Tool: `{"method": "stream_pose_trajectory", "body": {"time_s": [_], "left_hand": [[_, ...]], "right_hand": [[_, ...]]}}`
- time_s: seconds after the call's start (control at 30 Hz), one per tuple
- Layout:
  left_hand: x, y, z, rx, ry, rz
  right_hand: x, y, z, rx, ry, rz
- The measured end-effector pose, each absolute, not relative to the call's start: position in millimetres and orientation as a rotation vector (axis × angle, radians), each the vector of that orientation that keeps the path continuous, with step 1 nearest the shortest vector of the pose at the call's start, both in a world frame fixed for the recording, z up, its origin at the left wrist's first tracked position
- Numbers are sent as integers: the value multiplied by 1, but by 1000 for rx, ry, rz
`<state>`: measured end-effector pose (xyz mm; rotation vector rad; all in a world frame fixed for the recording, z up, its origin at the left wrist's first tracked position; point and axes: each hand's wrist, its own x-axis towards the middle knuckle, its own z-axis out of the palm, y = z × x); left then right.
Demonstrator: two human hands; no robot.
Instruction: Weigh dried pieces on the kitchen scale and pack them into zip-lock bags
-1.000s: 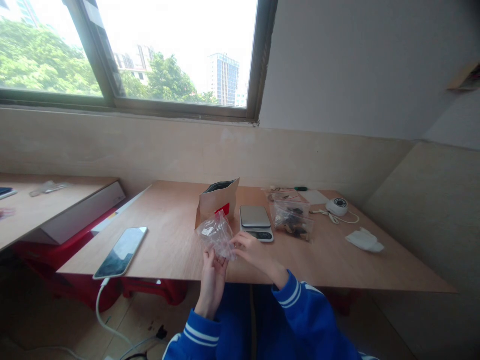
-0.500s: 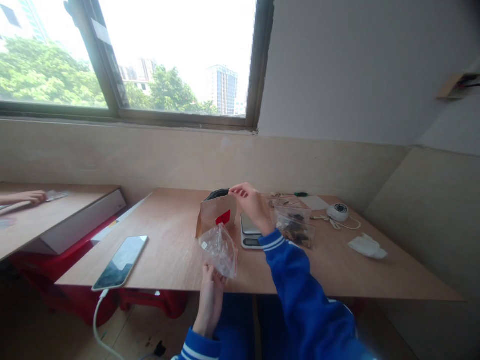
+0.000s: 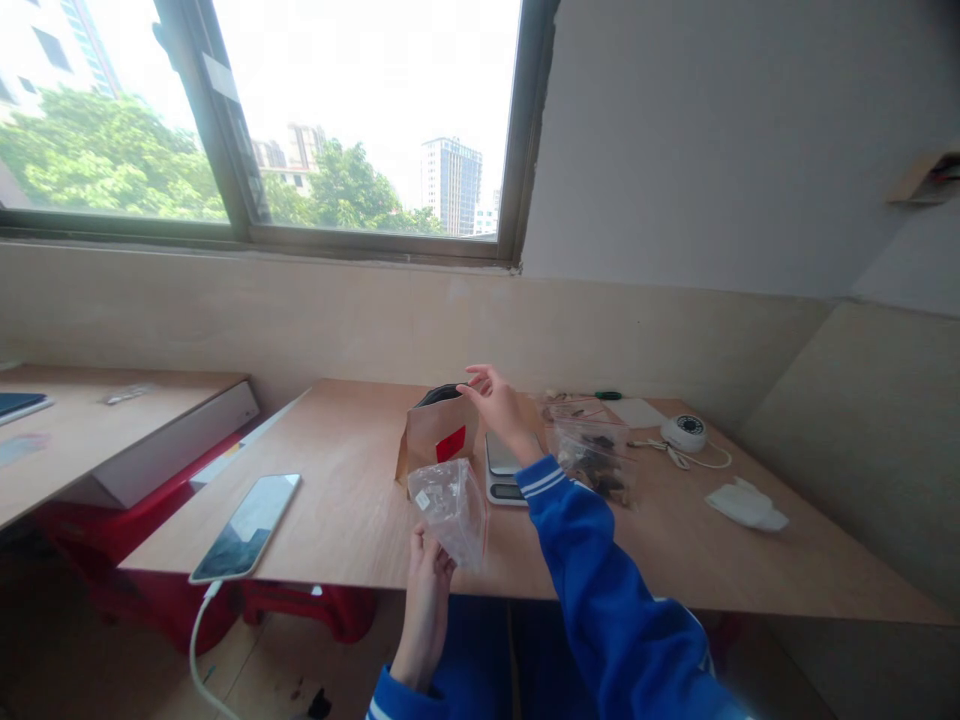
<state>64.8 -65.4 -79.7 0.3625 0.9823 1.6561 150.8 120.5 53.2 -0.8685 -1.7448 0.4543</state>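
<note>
My left hand (image 3: 429, 572) pinches the lower edge of a clear zip bag (image 3: 454, 510) with a red seal line and a small white label. That plastic bag is held up in front of a brown paper bag (image 3: 431, 425), which stands upright with a red patch on its front and a dark lining at its top. At the paper bag's upper right corner is my right hand (image 3: 496, 402), thumb and fingers apart. Whether the thumb touches the rim I cannot tell. Just behind my right wrist lies a white kitchen scale (image 3: 507, 492), partly covered by the hand.
Zip bags with dark, dried-looking pieces (image 3: 596, 462) lie right of the scale. Farther right are a white dome camera (image 3: 684, 432) with its cable and a crumpled white tissue (image 3: 746, 503). A phone (image 3: 247, 525) on a charging cable sits at the left table edge.
My right thumb and fingers have parted at the paper bag's rim. The zip bag has shifted slightly right with my left hand. Another person's hand at the left table has gone from view.
</note>
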Motion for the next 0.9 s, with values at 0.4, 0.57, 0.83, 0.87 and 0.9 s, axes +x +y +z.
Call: {"method": "stream_pose_trajectory", "body": {"time_s": [0.4, 0.57, 0.83, 0.87, 0.9], "left_hand": [[71, -64, -83, 592, 1152, 1760], [66, -65, -73, 873, 1320, 1778], [45, -65, -47, 1046, 1326, 1571], [44, -64, -45, 1054, 1327, 1542], [45, -62, -42, 1061, 1326, 1520]], "right_hand": [[187, 17, 7, -900, -1822, 984], [195, 16, -18, -1036, -1514, 1012], [202, 16, -17, -1035, -1280, 926], [200, 14, -18, -1043, -1311, 886], [198, 12, -19, -1054, -1341, 847]]}}
